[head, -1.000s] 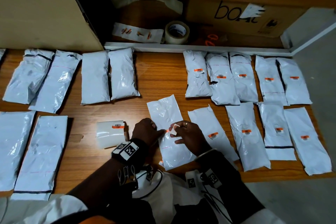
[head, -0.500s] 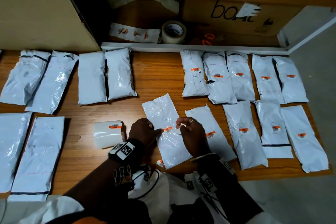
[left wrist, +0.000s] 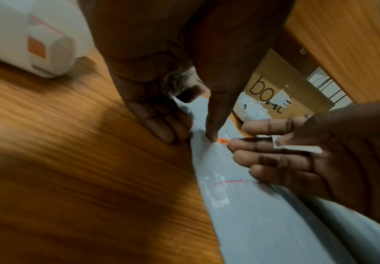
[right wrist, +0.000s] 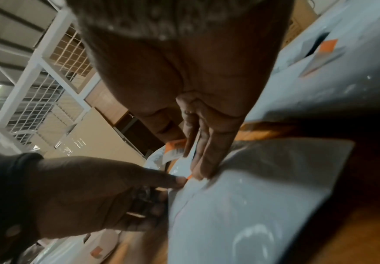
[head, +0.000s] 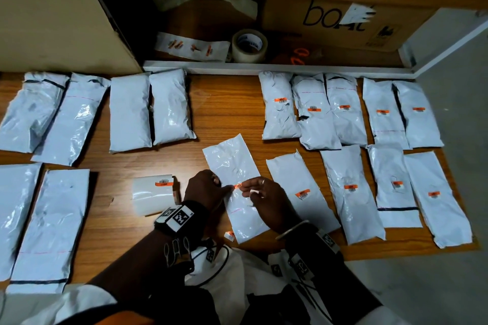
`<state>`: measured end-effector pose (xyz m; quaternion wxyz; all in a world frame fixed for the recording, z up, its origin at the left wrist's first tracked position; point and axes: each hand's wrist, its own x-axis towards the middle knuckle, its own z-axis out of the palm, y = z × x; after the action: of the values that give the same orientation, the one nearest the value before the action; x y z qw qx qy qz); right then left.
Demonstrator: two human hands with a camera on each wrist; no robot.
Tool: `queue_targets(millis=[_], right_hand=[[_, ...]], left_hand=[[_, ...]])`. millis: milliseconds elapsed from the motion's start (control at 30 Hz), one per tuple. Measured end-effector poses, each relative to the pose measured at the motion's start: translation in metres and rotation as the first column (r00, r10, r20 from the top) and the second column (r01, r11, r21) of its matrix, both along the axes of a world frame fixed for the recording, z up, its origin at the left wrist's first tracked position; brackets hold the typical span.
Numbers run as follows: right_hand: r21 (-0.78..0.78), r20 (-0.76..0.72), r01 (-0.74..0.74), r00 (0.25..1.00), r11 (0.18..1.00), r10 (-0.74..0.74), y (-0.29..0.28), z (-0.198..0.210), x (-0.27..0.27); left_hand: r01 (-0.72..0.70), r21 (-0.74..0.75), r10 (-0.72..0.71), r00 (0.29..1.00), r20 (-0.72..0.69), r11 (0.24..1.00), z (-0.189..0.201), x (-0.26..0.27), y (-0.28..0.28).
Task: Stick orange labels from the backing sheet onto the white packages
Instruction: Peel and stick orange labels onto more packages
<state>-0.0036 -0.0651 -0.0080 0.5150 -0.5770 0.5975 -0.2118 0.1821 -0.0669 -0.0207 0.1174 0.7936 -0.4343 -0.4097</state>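
Note:
A white package (head: 232,161) lies tilted at the table's front middle. A small orange label (head: 237,186) (left wrist: 222,141) sits on it. My left hand (head: 224,188) (left wrist: 211,137) presses one straight digit on the label's left end; its other fingers curl against the table beside the package edge. My right hand (head: 244,187) (left wrist: 231,144) touches the label's right end with straight fingertips and pinches a white backing scrap (head: 254,191) (left wrist: 297,147) between its fingers. The backing sheet roll (head: 153,192) (left wrist: 37,41), with an orange label on top, lies left of my left hand.
Several labelled packages (head: 351,187) fill the right of the table; several unlabelled ones (head: 129,111) lie at the left. A loose label piece (head: 229,235) lies at the front edge. The shelf behind holds a tape roll (head: 249,45), a label sheet (head: 190,46) and a cardboard box (head: 335,24).
The orange label, held between both hands just above the package a second ago, now lies on it. Both hands have closed in on its ends.

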Motion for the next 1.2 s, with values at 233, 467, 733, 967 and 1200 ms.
queue_targets(millis=[233,467,733,967,1200], right_hand=[[-0.281,-0.169,-0.072,0.985,0.957,0.024,0.002,-0.004,-0.013],[-0.239,-0.404,-0.415,0.865,0.878,0.299,0.029,-0.005,-0.030],[-0.299,-0.314,-0.337,0.918,0.893,0.241,0.031,0.007,-0.042],[-0.243,-0.098,-0.167,0.984,0.956,0.147,0.017,0.007,-0.035],[-0.208,-0.021,-0.257,0.966,0.944,0.258,0.006,0.030,0.045]], left_hand=[[-0.075,-0.131,0.076,0.997,0.008,0.989,0.019,0.003,-0.017],[0.043,-0.021,-0.043,0.999,0.009,0.999,0.018,0.004,-0.002],[0.005,0.025,-0.004,1.000,-0.016,1.000,0.032,0.000,0.017],[-0.101,-0.183,0.071,0.984,-0.164,0.978,0.085,0.039,0.054],[-0.307,-0.070,0.250,0.869,-0.427,0.949,0.091,0.110,0.108]])
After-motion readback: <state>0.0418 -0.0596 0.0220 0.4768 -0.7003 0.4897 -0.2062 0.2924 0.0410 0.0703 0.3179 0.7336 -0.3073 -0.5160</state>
